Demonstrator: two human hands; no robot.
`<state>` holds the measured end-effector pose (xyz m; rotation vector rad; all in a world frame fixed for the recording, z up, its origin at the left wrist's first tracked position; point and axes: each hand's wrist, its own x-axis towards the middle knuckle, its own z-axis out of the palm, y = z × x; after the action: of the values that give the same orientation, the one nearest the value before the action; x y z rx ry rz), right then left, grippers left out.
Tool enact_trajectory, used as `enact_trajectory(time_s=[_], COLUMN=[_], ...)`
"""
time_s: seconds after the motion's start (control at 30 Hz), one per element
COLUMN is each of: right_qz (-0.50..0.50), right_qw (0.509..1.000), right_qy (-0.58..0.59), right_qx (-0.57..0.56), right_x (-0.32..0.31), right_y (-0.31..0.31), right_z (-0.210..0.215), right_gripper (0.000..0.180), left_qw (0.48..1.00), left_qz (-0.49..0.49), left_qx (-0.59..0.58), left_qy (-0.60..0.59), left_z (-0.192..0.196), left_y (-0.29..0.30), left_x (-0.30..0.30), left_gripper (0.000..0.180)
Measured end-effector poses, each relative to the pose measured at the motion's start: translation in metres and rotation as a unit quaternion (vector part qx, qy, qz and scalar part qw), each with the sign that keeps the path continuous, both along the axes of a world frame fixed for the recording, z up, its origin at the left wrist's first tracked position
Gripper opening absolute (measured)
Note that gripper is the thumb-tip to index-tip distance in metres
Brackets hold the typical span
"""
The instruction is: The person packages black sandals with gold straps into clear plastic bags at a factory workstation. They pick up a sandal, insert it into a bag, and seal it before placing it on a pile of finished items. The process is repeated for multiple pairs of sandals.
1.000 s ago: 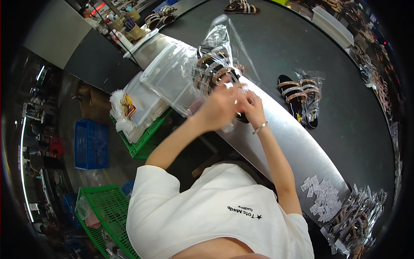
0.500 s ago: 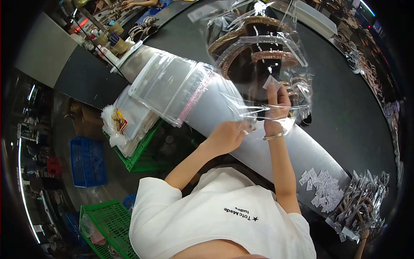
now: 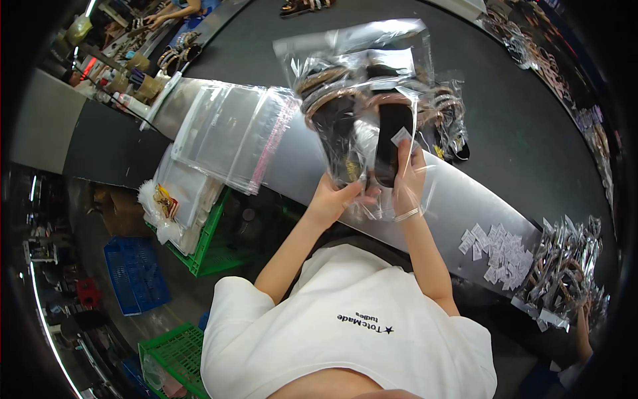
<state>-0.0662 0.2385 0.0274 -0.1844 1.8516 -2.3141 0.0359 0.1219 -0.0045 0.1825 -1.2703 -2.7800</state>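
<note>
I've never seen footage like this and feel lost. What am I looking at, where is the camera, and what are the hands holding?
The camera sits on a person's head and looks down through a fisheye lens, so straight edges curve. Both bare hands, the left hand and right hand, hold up a clear plastic bag containing a pair of sandals. On the grey table lie a stack of empty clear bags, small white paper tags and a heap of bagged sandals.

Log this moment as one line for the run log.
left hand: grips bag's lower end | right hand: grips same end | clear bag: holds sandals, raised over table | nearby: empty bag stack, paper tags
</note>
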Motion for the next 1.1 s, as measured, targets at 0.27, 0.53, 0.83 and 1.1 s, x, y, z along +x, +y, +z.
enact_trajectory(time_s=[0.27,0.53,0.83,1.1], right_qz=[0.105,0.014,0.046,0.044], right_qw=[0.976,0.85,0.744,0.769], right_qy=[0.115,0.341,0.412,0.432], right_qx=[0.153,0.401,0.524,0.468], right_x=[-0.005,0.008,0.044,0.053], right_y=[0.056,0.025,0.008,0.017], right_z=[-0.051,-0.07,-0.056,-0.045], right_gripper=[0.102,0.056,0.022,0.02], left_qw=[0.998,0.981,0.94,0.943], left_qz=[-0.03,0.111,0.087,0.068], left_qx=[0.006,-0.115,-0.247,-0.214], left_qy=[-0.048,-0.11,-0.219,-0.244], left_z=[-0.03,-0.046,-0.041,-0.043], left_y=[0.003,-0.002,-0.025,-0.01], left_x=[0.021,0.01,0.057,0.058], left_gripper=[0.056,0.029,0.034,0.036])
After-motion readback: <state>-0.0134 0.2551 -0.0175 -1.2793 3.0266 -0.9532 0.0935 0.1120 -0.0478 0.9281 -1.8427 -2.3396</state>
